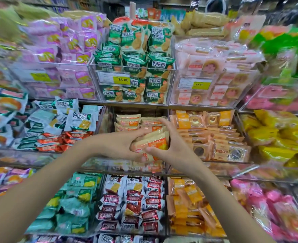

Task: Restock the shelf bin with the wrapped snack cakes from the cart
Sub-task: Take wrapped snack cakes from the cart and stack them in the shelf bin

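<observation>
While both hands clamp a bunch of cakes (153, 142) over the middle bin (123, 163), left hand (125, 146) beneath, right hand (172, 146) fingers curled over; they look light, soft, slippery; best cradled broadside, not squeezed.

Clear plastic bins of wrapped snacks fill the store shelves. On the upper shelf, green biscuit packets (136, 64) sit in a middle bin with a yellow price tag (122, 80) reading 15.80. Purple packets (71, 50) lie to its left, pale pink packets (213, 67) to its right. Lower down are dark red packets (136, 204), teal packets (74, 207) and orange packets (188, 204).
</observation>
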